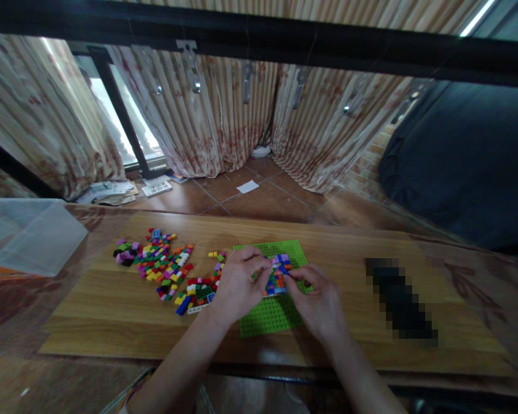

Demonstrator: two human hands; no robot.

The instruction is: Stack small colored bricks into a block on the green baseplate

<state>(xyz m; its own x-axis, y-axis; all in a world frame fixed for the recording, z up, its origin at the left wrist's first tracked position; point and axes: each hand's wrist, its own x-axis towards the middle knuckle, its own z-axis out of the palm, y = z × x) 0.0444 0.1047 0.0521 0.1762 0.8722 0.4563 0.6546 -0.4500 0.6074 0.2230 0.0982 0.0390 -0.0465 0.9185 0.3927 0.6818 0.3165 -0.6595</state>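
Note:
A green studded baseplate (267, 322) lies on the wooden tabletop, partly under both hands. On it sits a block of small multicoloured toy bricks (278, 279), in blue, orange, purple and other colours. My left hand (244, 282) is at the block's left side, thumb and forefinger pinched together; what they hold is hidden. From the right, my right hand (318, 296) reaches to the block's edge, its fingertips closed around what looks like a small dark blue brick. The hands cover part of the block.
Loose bricks (162, 261) lie heaped on the left of the wooden table (121, 333), some close to my left hand. A translucent plastic bin (56, 241) stands at far left. A blurred-out dark object (401, 299) is on the right. A dark bar (259, 37) crosses above.

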